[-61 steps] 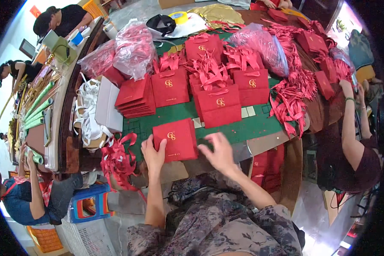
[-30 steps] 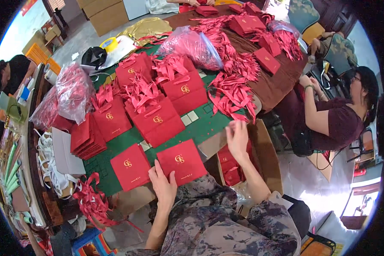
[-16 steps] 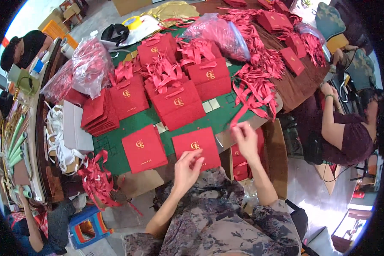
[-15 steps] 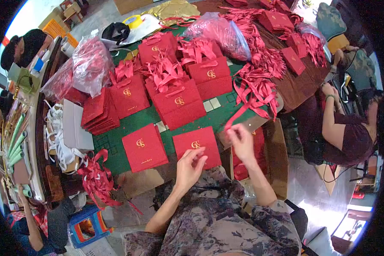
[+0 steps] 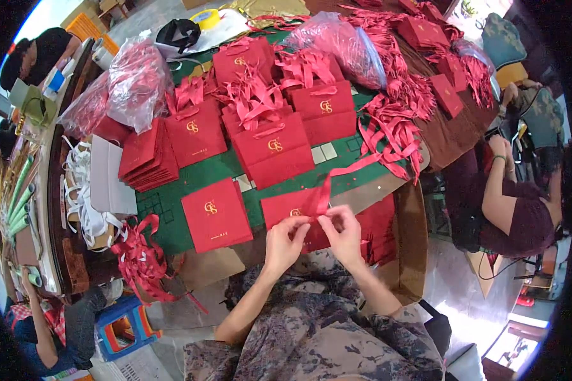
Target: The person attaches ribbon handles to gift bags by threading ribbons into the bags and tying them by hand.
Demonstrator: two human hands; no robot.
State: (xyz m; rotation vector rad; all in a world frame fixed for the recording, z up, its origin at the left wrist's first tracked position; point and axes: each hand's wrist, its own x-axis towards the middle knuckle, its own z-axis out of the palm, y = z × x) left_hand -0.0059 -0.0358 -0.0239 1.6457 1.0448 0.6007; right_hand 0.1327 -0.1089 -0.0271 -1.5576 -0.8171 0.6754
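Over a flat red paper bag (image 5: 278, 204) with gold print, my two hands are close together. A red ribbon (image 5: 325, 192) runs down between them from a loose heap of ribbons (image 5: 388, 136) at the right. My right hand (image 5: 344, 235) pinches it near its end. My left hand (image 5: 286, 244) is closed too, thumb and fingertips pressed together at the ribbon's tip; the exact grip is too small to see. Left of that bag lies another flat red bag (image 5: 216, 216). Behind stand several red bags (image 5: 276, 149) with ribbon handles.
A stack of folded red bags (image 5: 147, 159) and a clear plastic sack (image 5: 140, 82) are at the left. White cords fill an open box (image 5: 113, 178). More ribbons (image 5: 140, 260) hang off the near left edge. A cardboard box (image 5: 412, 247) stands beside my right arm; co-workers sit both sides.
My right hand has drawn the ribbon from the heap toward me and left, over the bag. My left hand has closed and met it at the ribbon's end.
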